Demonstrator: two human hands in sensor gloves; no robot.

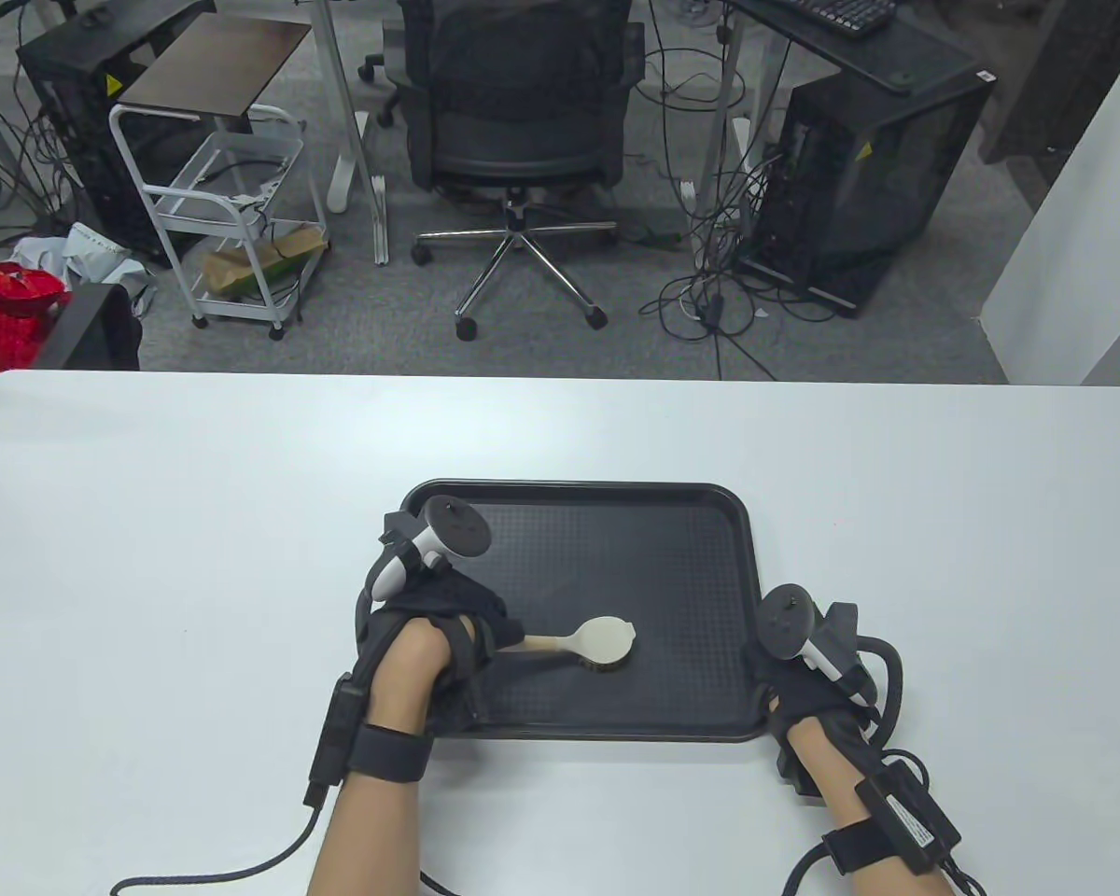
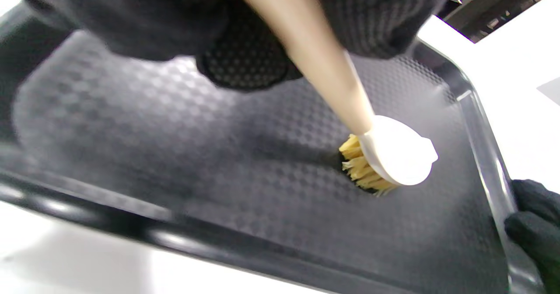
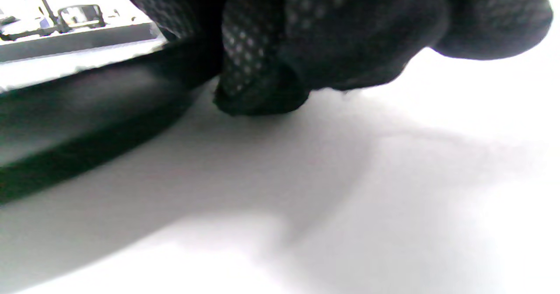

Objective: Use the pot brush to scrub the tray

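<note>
The tray (image 1: 700,579) serves as the landmark: a black, rounded-rectangle plastic tray with a raised rim and a fine diamond-textured floor, lying flat on the white table (image 1: 149,523) near its front edge.

Over the tray's left end, the left hand (image 1: 439,635) in its dark knit glove covers the near-left corner and hides most of the brush handle; in the left wrist view the fingers (image 2: 245,62) are blurred and cut off by the top edge. This grip is clenched around the pale, smooth handle of the pot brush (image 1: 607,642). The brush head is a rounded cream-coloured cap, with short yellow bristles (image 2: 361,167) beneath it pressed onto the tray floor, slightly near of the tray's centre. The handle slants up from the head toward the hand.

At the tray's right rim, near its front-right corner, sits the right hand (image 1: 807,695). The tracker hides its fingers from above. In the right wrist view the gloved fingertips (image 3: 258,92), dotted with grip texture, rest on the table just beside the tray's outer edge; the left wrist view shows fingers touching the rim. Whether this grip clasps the rim or merely presses against it cannot be told.
</note>
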